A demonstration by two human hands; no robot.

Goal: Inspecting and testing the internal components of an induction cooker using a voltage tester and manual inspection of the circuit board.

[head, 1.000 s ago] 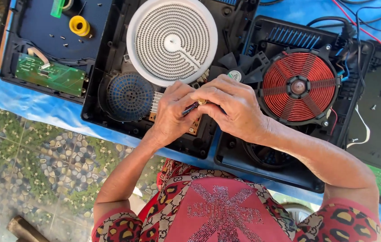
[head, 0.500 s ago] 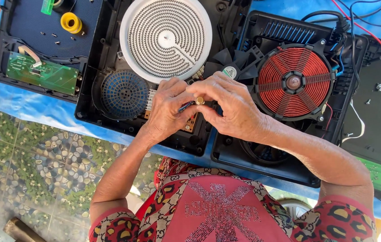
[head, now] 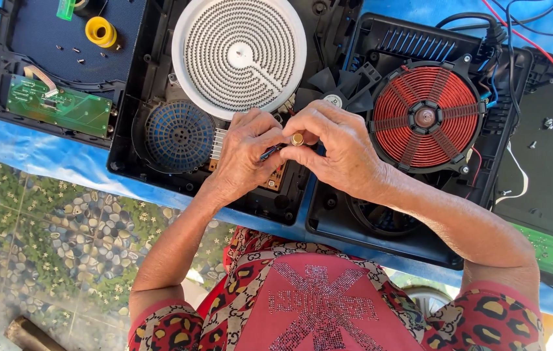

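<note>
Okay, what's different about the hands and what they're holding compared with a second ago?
Little has changed. Both hands stay pressed together over the open cooker. The right hand now shows a small brass-coloured part at its fingertips, and the left hand still pinches the dark tool. The white heating disc and red coil lie as before.

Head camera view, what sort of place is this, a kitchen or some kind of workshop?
Most likely an informal appliance repair bench, perhaps outdoors. Opened cooktop housings lie on a blue-covered table: a white radiant heating element, a red copper induction coil and a green circuit board. Pebble-patterned floor tiles show below.
</note>
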